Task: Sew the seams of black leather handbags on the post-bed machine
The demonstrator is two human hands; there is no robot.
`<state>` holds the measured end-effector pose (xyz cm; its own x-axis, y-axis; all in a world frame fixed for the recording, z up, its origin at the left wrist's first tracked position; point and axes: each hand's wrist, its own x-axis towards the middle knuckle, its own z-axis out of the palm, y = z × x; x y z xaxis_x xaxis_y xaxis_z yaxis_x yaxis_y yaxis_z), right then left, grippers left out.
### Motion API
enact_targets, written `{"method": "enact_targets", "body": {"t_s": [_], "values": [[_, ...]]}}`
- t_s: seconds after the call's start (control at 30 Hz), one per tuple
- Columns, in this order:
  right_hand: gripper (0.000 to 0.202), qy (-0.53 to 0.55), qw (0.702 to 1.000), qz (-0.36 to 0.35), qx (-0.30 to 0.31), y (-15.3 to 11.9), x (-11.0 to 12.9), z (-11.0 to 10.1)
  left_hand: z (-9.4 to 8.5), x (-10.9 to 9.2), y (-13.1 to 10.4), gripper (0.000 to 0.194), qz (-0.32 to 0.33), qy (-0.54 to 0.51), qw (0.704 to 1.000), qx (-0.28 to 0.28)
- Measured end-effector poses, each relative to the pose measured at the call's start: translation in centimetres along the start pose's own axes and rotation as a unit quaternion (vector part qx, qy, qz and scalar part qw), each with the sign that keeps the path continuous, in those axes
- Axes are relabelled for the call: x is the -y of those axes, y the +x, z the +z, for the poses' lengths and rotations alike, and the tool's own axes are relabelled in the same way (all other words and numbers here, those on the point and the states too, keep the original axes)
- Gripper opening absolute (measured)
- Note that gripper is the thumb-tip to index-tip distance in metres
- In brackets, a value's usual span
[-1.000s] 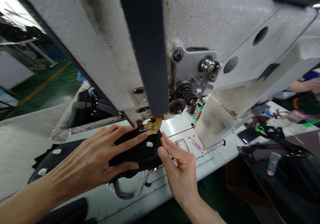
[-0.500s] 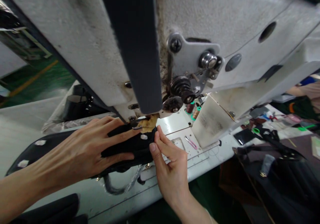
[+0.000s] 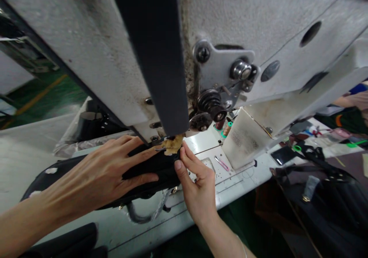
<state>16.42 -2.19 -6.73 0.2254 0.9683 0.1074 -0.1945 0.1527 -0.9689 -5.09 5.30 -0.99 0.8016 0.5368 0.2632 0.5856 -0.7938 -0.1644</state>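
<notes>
A black bag (image 3: 165,170) with white patches lies under the head of a sewing machine (image 3: 224,16). My left hand (image 3: 106,170) rests palm down on it, fingers spread, the index fingertip close to a thin metal piece by the needle area. With thumb and fingertips, my right hand (image 3: 199,189) pinches the bag's right edge. Between the hands, a tan, ragged-edged piece (image 3: 172,146) sits beneath the machine head and hides the needle. A plastic-wrapped handle (image 3: 140,216) hangs at the bag's near side.
A pink-handled small tool (image 3: 222,163) lies on the machine bed, right of my right hand. Thread spools (image 3: 227,129) stand behind it. Further right are a phone (image 3: 281,156) and another black bag (image 3: 324,200). A dark roll-like item (image 3: 66,239) lies at lower left.
The bag has slid slightly rightward under the machine head, both hands keeping their places on it. A white patch seen near the tan piece is now out of sight. The view has shifted a little.
</notes>
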Motion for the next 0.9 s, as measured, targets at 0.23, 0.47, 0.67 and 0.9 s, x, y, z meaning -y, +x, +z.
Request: {"method": "enact_targets", "body": {"t_s": [0.23,0.47,0.67,0.9], "values": [[0.045,0.238,0.954,0.151,-0.101,0.4,0.3,1.7,-0.1,-0.3,-1.0,0.06,0.005,-0.048,0.999,0.018],[0.053,0.295,0.927,0.183,-0.143,1.1,1.1,3.5,-0.4,0.7,-0.4,0.059,0.051,-0.045,0.997,0.036],[0.049,0.301,0.925,0.168,-0.16,1.5,0.4,3.9,-0.5,1.3,-0.2,0.058,0.076,-0.015,0.996,0.049],[0.055,0.316,0.934,0.12,-0.116,-0.1,-1.6,2.5,-0.9,0.9,0.2,0.058,0.076,-0.015,0.996,0.049]]}}
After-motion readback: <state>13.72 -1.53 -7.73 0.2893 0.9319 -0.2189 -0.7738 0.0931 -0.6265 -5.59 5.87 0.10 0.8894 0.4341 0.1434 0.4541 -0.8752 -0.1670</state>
